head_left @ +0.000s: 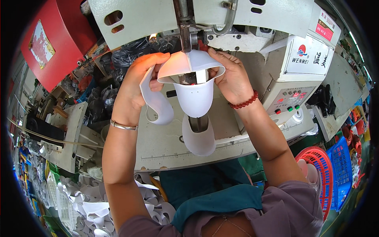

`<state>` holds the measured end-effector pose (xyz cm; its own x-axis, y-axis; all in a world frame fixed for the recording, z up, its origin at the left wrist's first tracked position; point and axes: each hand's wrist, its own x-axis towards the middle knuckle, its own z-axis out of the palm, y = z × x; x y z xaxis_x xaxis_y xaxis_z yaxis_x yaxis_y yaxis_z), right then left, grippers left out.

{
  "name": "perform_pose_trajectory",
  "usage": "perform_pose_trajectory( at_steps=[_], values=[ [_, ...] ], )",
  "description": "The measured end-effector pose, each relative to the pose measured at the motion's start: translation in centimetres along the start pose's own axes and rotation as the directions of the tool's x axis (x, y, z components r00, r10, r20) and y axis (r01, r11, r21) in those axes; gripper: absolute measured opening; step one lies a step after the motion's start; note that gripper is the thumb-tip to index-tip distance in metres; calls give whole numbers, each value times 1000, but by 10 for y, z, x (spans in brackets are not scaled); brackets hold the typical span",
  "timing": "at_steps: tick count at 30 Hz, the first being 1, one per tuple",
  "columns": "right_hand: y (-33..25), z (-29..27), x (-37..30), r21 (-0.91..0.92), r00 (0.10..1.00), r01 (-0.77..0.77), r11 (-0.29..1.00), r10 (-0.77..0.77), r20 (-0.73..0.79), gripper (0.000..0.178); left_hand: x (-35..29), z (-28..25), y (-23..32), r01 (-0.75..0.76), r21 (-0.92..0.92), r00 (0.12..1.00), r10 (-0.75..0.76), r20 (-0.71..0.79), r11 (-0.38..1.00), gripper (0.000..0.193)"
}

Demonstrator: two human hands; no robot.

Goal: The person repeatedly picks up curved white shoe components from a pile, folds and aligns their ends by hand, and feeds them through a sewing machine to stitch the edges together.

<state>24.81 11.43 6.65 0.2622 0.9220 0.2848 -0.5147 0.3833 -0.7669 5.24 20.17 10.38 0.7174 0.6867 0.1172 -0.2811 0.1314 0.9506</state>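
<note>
A smooth white shoe upper [193, 98] is spread between my two hands, its rounded toe part facing me. My left hand [133, 79] pinches its left edge, and a curved white flap hangs down beside that hand. On the other side my right hand [235, 79] grips the upper edge between thumb and fingers. Just above, the dark vertical rod [184, 37] of the machine comes down to the upper's seam. Below it, a second rounded white piece [199, 138] surrounds a dark metal part. Some of my fingertips are hidden behind the material.
The pale machine table [158, 156] has a ruler strip along its front. A control box [290, 100] with lit displays and buttons stands at right. Many cut white pieces [94, 209] lie at lower left. Red [321, 166] and blue [340, 170] baskets stand at right.
</note>
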Motion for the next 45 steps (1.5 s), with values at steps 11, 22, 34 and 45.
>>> perform_pose_trajectory(
  at_steps=[11,22,34,45],
  values=[
    [3,-1,-2,27,1000,-13,1000,13,-1,16,-3,4,-2,19,-19,1000,-19,4,1000,25],
    [18,-1,-7,-34,995,-12,999,8,-96,21,1,-4,-17,122,-86,993,-121,18,989,22],
    [59,-27,-19,-303,981,-175,937,141,-132,24,-22,-9,-72,176,-291,984,-163,66,941,20],
    [100,-65,-52,-819,963,164,550,-271,11,27,-52,-16,-118,210,-80,974,-216,-69,974,30]
  ],
)
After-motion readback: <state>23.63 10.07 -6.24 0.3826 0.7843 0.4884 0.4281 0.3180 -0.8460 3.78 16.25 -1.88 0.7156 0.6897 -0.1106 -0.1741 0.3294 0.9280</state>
